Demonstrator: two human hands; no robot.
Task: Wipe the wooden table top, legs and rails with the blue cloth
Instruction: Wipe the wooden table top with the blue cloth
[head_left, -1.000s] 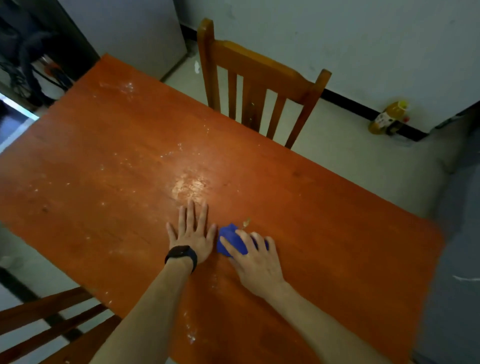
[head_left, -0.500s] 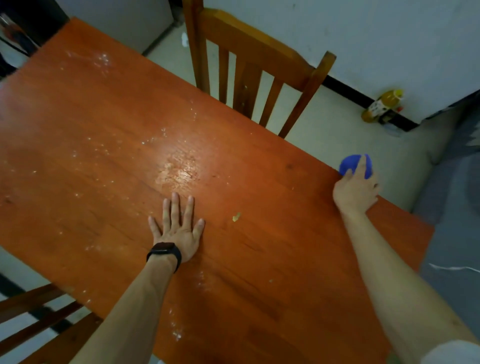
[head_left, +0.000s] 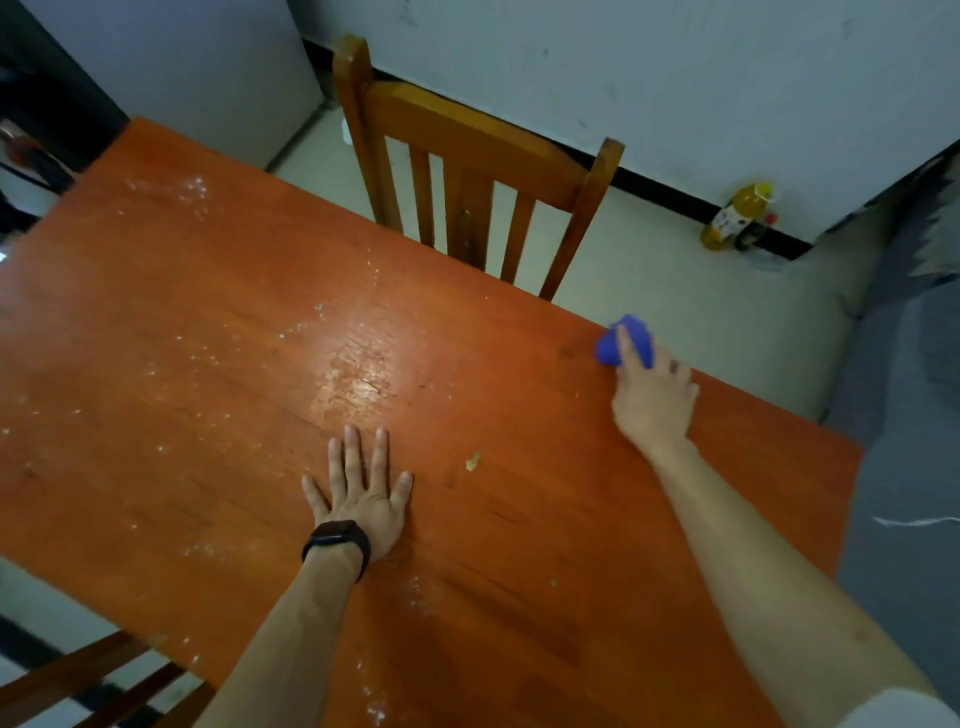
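Taken from the middle of the table top (head_left: 208, 338), open wood stretches toward 9 and 10 o'clock. A wooden chair (head_left: 467, 156) blocks the far edge at 12. The left hand (head_left: 358, 493) lies flat at 6. The right hand (head_left: 654, 400), gripping the blue cloth (head_left: 605, 353), sits at 3. A second chair (head_left: 67, 675) crowds 8.

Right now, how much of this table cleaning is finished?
Little looks done: white specks dot the table top, and a crumb lies beside the flat left hand. In hand: the right hand holds the blue cloth at the far edge. Left: most of the top; legs and rails are out of view.
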